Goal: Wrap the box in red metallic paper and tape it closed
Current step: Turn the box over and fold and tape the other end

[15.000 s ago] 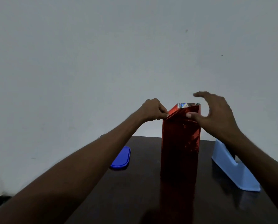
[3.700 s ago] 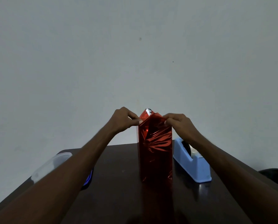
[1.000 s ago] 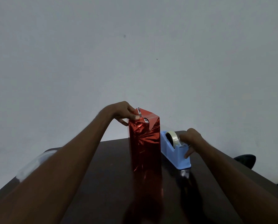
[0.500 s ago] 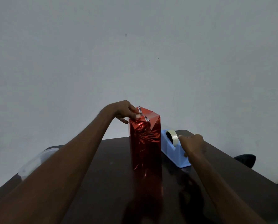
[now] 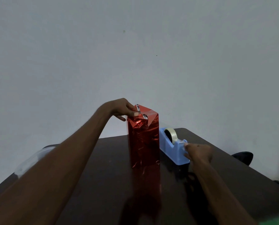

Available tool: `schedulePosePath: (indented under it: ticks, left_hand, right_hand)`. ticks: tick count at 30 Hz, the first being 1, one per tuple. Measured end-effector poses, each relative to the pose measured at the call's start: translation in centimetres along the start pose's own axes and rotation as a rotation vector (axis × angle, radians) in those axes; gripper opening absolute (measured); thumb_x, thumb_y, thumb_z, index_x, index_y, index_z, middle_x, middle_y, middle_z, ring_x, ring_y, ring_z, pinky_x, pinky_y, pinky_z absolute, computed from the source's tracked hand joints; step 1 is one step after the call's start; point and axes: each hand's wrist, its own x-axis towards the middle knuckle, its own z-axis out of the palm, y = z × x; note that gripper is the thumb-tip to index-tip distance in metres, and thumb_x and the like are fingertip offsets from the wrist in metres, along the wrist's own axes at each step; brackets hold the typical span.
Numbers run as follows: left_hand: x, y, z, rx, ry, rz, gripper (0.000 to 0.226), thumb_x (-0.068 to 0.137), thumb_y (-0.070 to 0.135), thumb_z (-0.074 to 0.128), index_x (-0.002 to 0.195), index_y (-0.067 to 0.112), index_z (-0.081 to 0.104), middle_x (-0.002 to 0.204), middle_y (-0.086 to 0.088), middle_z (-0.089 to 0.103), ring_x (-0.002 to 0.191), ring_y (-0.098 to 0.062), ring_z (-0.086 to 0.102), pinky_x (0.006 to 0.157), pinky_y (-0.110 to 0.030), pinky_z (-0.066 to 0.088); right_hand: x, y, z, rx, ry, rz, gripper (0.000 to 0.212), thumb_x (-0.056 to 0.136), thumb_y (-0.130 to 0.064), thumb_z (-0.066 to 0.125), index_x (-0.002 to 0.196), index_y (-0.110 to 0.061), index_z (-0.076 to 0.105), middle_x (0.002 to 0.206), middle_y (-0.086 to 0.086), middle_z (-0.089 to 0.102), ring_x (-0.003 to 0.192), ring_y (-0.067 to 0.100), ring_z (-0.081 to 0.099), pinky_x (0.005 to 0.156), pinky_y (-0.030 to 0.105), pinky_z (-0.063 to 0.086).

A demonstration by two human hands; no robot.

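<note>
1. So the wrapped box (image 5: 143,140) stands upright mid-table (image 5: 103,184), left hand (image 5: 121,108) pinching its folded top flap.
2. Right hand (image 5: 198,153) pinches tape at the blue dispenser (image 5: 172,148), touching the box's right side.

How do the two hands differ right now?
The left hand is raised, pinching the folded red paper at the box top; the right hand is low, at the cutter end of the blue tape dispenser. Whether its grip has tape is unclear. Both are bare.
</note>
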Motion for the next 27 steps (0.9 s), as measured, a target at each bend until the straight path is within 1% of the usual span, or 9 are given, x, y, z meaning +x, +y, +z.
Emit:
schedulePosePath:
  ticks: [4,7,9,12,14,17,19,23,27]
  left_hand:
    - [0.0,0.0,0.0,-0.001,-0.001,0.005,0.037,0.09,0.03,0.07,0.125,0.019,0.068,0.126,-0.001,0.063,0.113,-0.013,0.057,0.084,-0.033,0.058]
    - [-0.1,0.1,-0.1,-0.007,-0.001,0.005,0.038,0.09,0.029,0.07,0.126,0.018,0.068,0.126,-0.002,0.064,0.111,-0.013,0.057,0.084,-0.032,0.057]
    - [-0.2,0.1,-0.1,-0.008,-0.002,0.005,0.038,0.09,0.029,0.07,0.125,0.017,0.068,0.125,-0.002,0.064,0.109,-0.012,0.058,0.082,-0.03,0.056]
    - [-0.2,0.2,0.0,-0.026,-0.002,0.009,0.038,0.09,0.028,0.07,0.125,0.015,0.068,0.125,-0.004,0.064,0.106,-0.012,0.059,0.078,-0.027,0.057]
    - [-0.3,0.1,0.0,-0.04,-0.007,0.016,0.037,0.09,0.027,0.07,0.125,0.015,0.068,0.124,-0.004,0.065,0.101,-0.009,0.061,0.072,-0.022,0.058]
    - [-0.3,0.0,0.0,-0.035,-0.001,0.025,0.037,0.09,0.028,0.07,0.125,0.014,0.068,0.125,-0.005,0.065,0.104,-0.011,0.061,0.072,-0.022,0.057]
    - [-0.3,0.1,0.1,-0.033,0.001,0.024,0.038,0.09,0.028,0.07,0.125,0.014,0.068,0.125,-0.006,0.065,0.107,-0.013,0.06,0.074,-0.023,0.056]
    - [-0.1,0.1,0.1,-0.04,-0.006,0.034,0.037,0.091,0.026,0.069,0.126,0.014,0.067,0.126,-0.005,0.065,0.11,-0.014,0.059,0.074,-0.023,0.055]
    - [0.3,0.1,0.4,-0.051,-0.011,0.035,0.037,0.091,0.026,0.069,0.127,0.015,0.067,0.125,-0.006,0.065,0.107,-0.013,0.059,0.074,-0.023,0.053]
  right_hand:
    - [0.3,0.6,0.6,-0.046,0.071,0.017,0.032,0.077,-0.018,0.082,0.061,-0.005,0.057,0.071,0.01,0.062,0.083,0.034,0.069,0.082,0.046,0.058]
    - [0.1,0.2,1.0,-0.058,0.089,0.068,0.04,0.08,-0.026,0.081,0.091,0.007,0.062,0.086,0.013,0.058,0.095,0.035,0.067,0.079,0.039,0.052]
    - [0.0,0.0,1.0,-0.024,0.077,0.106,0.048,0.082,-0.023,0.08,0.111,0.01,0.06,0.096,0.017,0.06,0.103,0.035,0.065,0.079,0.037,0.05]
    - [-0.2,0.4,1.0,0.04,0.072,0.153,0.052,0.081,-0.013,0.079,0.12,0.012,0.056,0.117,0.022,0.062,0.109,0.036,0.064,0.089,0.04,0.052]
    - [-0.4,1.4,0.8,0.052,0.079,0.199,0.048,0.078,-0.009,0.079,0.117,0.009,0.059,0.117,0.021,0.064,0.1,0.035,0.066,0.091,0.044,0.056]
    - [-0.7,2.3,0.7,0.116,0.052,0.197,0.03,0.081,-0.006,0.076,0.107,0.003,0.063,0.101,0.019,0.066,0.073,0.024,0.066,0.077,0.04,0.061]
    - [-0.9,1.9,0.7,0.17,0.024,0.152,0.02,0.083,-0.002,0.073,0.1,0.003,0.064,0.094,0.018,0.064,0.068,0.021,0.064,0.066,0.034,0.06]
    - [-1.2,-0.4,1.2,0.18,-0.06,0.032,0.005,0.083,-0.005,0.072,0.084,-0.004,0.067,0.08,0.012,0.066,0.057,0.016,0.061,0.057,0.029,0.057]
    - [-2.3,-4.3,1.8,0.149,-0.144,-0.137,0.009,0.081,-0.007,0.07,0.073,-0.007,0.068,0.068,0.008,0.063,0.041,0.011,0.049,0.052,0.026,0.049]
